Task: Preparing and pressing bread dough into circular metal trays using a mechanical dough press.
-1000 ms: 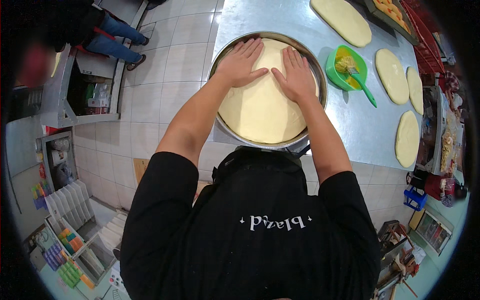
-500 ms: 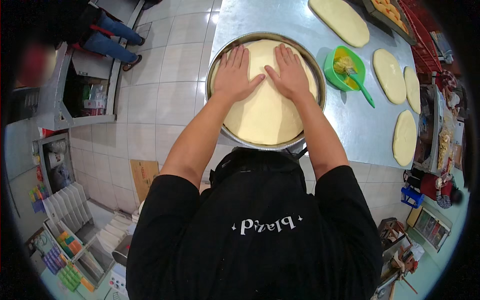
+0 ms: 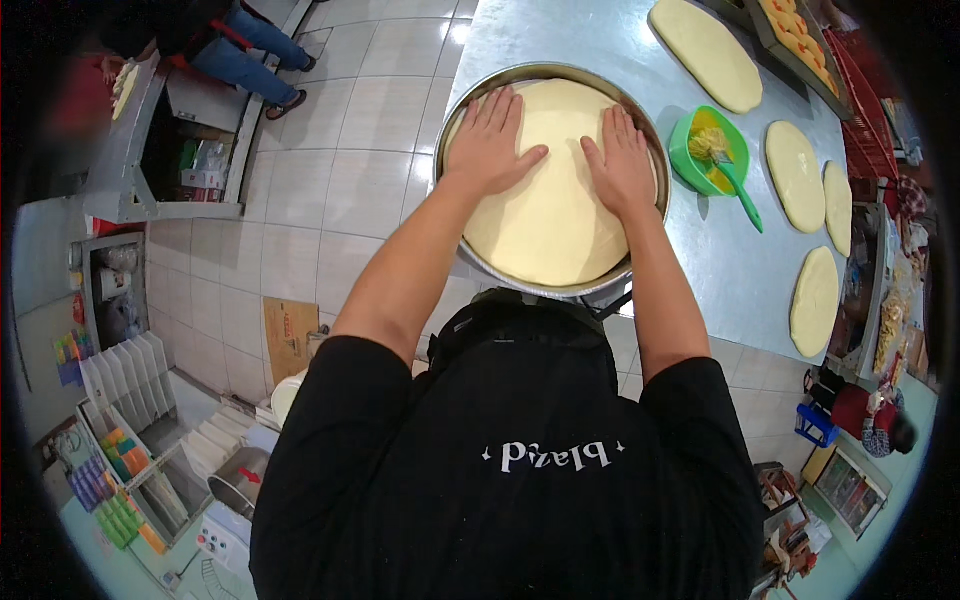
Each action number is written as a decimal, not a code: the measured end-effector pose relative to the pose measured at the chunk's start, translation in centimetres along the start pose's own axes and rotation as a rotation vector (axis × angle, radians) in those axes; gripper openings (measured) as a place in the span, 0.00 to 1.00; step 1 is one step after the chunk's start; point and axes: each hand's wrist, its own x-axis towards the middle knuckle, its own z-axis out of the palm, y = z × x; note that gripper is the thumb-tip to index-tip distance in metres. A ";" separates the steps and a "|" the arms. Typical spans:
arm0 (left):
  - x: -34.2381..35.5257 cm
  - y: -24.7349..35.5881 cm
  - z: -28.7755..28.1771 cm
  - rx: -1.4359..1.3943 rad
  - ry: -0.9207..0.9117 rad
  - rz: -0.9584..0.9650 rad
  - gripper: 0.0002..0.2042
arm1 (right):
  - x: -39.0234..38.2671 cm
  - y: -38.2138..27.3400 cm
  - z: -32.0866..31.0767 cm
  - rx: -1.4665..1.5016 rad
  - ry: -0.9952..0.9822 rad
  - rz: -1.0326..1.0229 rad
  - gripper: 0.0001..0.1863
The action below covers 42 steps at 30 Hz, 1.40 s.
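Left hand (image 3: 490,150) and right hand (image 3: 622,170) lie flat on dough (image 3: 550,215), grip released, probably spreading pressure; pan (image 3: 545,71) surrounds it.

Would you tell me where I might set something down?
Bare metal table lies between the green bowl and the near-corner dough oval, and between the round pan and the long dough slab. The right edge is crowded with dough ovals; dough fills most of the pan.

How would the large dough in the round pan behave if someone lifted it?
The large dough would probably sag, being a broad, soft-looking slab. It may feel heavy, since it nearly spans the round pan.
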 end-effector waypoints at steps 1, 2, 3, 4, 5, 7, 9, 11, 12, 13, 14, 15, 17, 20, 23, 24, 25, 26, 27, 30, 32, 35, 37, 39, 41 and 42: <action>0.4 -0.4 0.1 0.002 0.002 -0.004 0.40 | 0.0 0.2 0.0 0.001 0.000 -0.004 0.36; 0.7 -0.9 0.3 -0.015 -0.023 0.031 0.39 | 0.0 0.3 0.0 0.065 -0.024 0.004 0.35; 1.0 -1.3 0.4 -0.031 -0.049 0.066 0.39 | 0.1 0.5 0.0 0.129 -0.049 0.012 0.35; 1.2 -1.4 0.2 -0.032 -0.053 0.062 0.39 | 0.1 0.6 -0.1 0.131 -0.055 0.010 0.35; 1.8 -1.1 -0.6 -0.048 -0.029 0.016 0.39 | 0.2 0.8 -0.7 0.306 -0.086 0.059 0.34; 1.1 -0.3 -0.8 -0.067 -0.009 -0.025 0.39 | 0.4 1.2 -1.3 0.480 -0.116 0.116 0.34; -0.6 1.1 -0.2 -0.062 0.000 -0.261 0.40 | 0.5 1.9 -1.6 0.656 -0.178 0.168 0.34; -0.6 1.1 -0.3 0.000 0.025 -0.226 0.42 | 0.4 1.6 -2.5 0.637 -0.138 0.155 0.32; 0.6 0.7 -0.5 -0.111 -0.038 -0.220 0.41 | 0.3 1.7 -3.5 0.761 -0.197 0.227 0.31; 1.4 0.5 -0.6 -0.221 -0.102 -0.217 0.41 | 0.4 1.5 -5.1 0.884 -0.259 0.300 0.30; 1.9 0.5 -1.0 -0.293 -0.143 -0.251 0.39 | -0.6 -0.1 -7.8 0.921 -0.208 0.399 0.26; 1.7 1.0 -1.0 -0.290 -0.140 -0.253 0.39 | -0.9 0.5 -7.4 0.923 -0.207 0.394 0.26; -0.2 5.4 -2.5 0.066 -0.094 0.168 0.36 | -3.1 3.6 -6.2 0.545 0.102 0.030 0.24; -1.7 10.0 1.3 -0.093 -0.100 0.691 0.31 | -4.3 6.1 -2.5 0.473 0.245 0.083 0.24; -3.0 11.9 2.9 -0.119 -0.160 0.710 0.29 | -5.3 3.8 -3.1 0.769 0.288 0.294 0.25; -3.1 12.3 2.6 -0.070 -0.143 0.648 0.29 | -5.3 3.0 -4.1 0.867 0.220 0.412 0.25; -3.1 12.7 2.3 -0.072 -0.144 0.648 0.29 | -5.3 2.7 -4.7 0.959 0.156 0.534 0.25; -3.1 13.1 1.9 -0.056 -0.152 0.640 0.29 | -5.2 3.5 -3.2 0.891 0.306 0.409 0.24; -3.2 13.6 1.7 -0.040 -0.158 0.631 0.29 | -5.8 4.5 -2.4 0.892 0.307 0.410 0.24; -3.3 13.2 2.0 -0.148 -0.153 0.656 0.28 | -5.8 4.3 -2.3 0.854 0.339 0.422 0.24; -2.4 12.7 1.3 -0.408 -0.198 0.592 0.29 | -5.9 3.6 -2.8 0.931 0.307 0.451 0.24; -0.3 10.7 -0.2 -0.909 -0.297 0.462 0.30 | -6.2 3.7 -2.7 1.007 0.282 0.464 0.24; 0.9 9.3 -1.5 -0.138 0.111 0.273 0.32 | -6.2 3.5 -2.6 0.980 0.348 0.437 0.25; 1.0 7.4 -0.7 -0.112 0.261 0.152 0.34 | -6.3 3.3 -2.7 1.028 0.366 0.379 0.25; 0.8 6.2 -0.9 -0.023 0.035 0.082 0.37 | -6.5 2.8 -3.2 0.908 0.382 0.351 0.25; 0.9 6.1 -1.0 -0.029 -0.056 0.070 0.40 | -6.5 2.4 -3.7 1.029 0.354 0.410 0.25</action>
